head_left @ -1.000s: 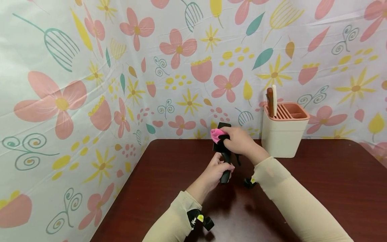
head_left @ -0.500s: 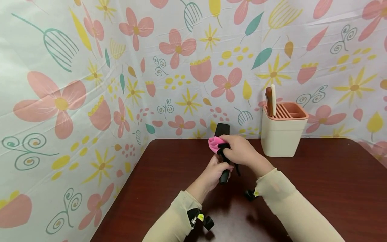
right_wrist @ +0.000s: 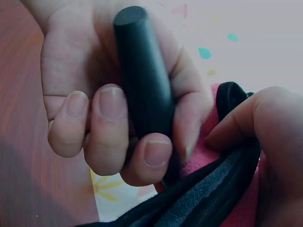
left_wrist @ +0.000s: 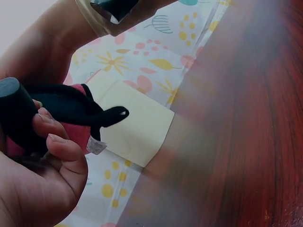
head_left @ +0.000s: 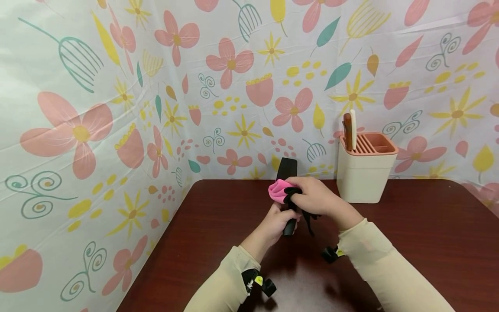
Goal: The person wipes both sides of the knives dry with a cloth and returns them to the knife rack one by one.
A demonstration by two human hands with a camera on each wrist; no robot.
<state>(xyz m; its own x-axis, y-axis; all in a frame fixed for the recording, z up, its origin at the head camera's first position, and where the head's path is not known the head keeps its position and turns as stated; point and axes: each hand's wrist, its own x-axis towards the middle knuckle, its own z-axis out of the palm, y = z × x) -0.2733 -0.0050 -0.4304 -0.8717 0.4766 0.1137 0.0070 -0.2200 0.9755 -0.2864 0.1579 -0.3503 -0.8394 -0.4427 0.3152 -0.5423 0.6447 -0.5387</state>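
Observation:
My left hand [head_left: 274, 225] curls its fingers round the black handle [right_wrist: 144, 71] of what looks like a kitchen knife. Its broad, flat black blade [head_left: 287, 168] points up and away in the head view. A pink cloth with black trim [head_left: 279, 190] is bunched round the tool just above the left hand. My right hand [head_left: 317, 197] pinches this cloth, fingers pressed into the pink fabric in the right wrist view. A black loop of trim [left_wrist: 113, 116] sticks out from the cloth in the left wrist view. The lower blade is hidden behind cloth and fingers.
On the dark red-brown table [head_left: 218, 242], a cream knife holder [head_left: 362, 177] with an orange slotted top stands at the back right. Brown-handled and white-handled knives [head_left: 350, 130] stand in its left slots. Flower-patterned sheeting [head_left: 234, 104] lines the back and left side.
My right hand has drawn the pink cloth down along the blade toward the handle, uncovering more of the blade's far end. The left hand has stayed in place on the handle.

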